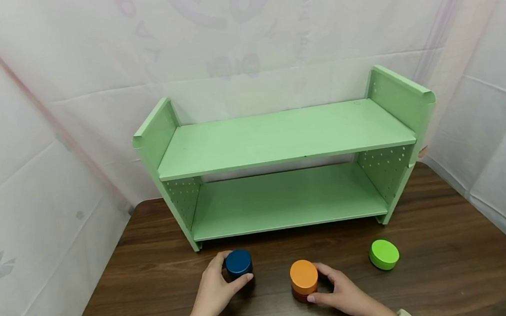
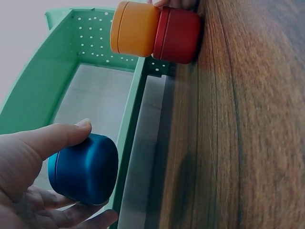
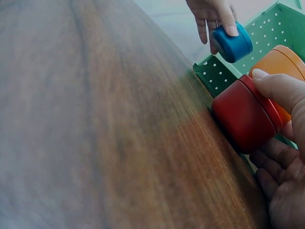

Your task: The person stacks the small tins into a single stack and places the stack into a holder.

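My left hand [image 1: 214, 287] holds a small round blue tin [image 1: 238, 262] between thumb and fingers, raised off the table in the left wrist view. An orange tin [image 1: 303, 275] sits on top of a red tin [image 2: 178, 36], with its sides lined up. Around this stack curls my right hand [image 1: 343, 293]; its thumb [image 3: 276, 86] lies across the seam where the two tins meet. The red tin's base is at the tabletop; whether it touches is hard to tell. To the right of that hand, a lime green tin [image 1: 384, 254] rests on the table.
A light green two-tier shelf [image 1: 284, 135] with perforated side panels stands behind the hands on the dark wooden table [image 1: 125, 299]. White printed cloth [image 1: 90, 56] hangs behind the table and along both sides.
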A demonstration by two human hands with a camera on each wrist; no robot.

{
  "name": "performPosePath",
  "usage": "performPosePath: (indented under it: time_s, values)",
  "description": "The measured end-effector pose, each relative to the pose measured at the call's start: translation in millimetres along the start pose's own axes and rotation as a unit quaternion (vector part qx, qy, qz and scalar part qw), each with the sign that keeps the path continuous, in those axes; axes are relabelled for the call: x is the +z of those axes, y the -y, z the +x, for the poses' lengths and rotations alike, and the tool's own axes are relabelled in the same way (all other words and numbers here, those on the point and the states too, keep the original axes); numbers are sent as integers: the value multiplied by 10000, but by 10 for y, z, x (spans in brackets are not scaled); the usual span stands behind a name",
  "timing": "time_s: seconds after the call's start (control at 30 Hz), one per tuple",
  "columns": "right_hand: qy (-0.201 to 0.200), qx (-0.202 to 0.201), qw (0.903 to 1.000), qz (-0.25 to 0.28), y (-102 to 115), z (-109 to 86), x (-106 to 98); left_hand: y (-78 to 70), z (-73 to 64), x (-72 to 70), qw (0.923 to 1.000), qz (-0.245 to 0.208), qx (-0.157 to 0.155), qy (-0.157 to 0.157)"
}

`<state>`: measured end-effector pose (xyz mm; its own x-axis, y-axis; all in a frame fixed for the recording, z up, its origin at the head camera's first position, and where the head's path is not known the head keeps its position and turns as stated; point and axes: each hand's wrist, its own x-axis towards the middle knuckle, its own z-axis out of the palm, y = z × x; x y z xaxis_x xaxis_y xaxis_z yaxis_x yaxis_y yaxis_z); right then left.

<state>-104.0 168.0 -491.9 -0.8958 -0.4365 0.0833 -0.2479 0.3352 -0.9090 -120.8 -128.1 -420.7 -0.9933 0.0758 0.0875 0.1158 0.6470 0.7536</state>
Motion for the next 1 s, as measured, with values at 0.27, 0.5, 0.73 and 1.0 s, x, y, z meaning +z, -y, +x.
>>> performPosePath:
  time_s: [0.27, 0.5, 0.73, 1.0]
  values:
    - [-16, 24, 10000, -14, 14, 2, 7, -2, -11, 11, 10000, -6, 30, 54]
    - [-1, 42, 10000, 57, 16, 3, 7, -15, -26, 31, 9999, -16, 53, 100]
    - [-36, 2, 10000, 83, 6, 1, 13, -46, -48, 41, 9998, -22, 62, 180]
    - [-25, -12, 9999, 118, 7, 3, 8, -78, -73, 59, 9995, -36, 155, 285]
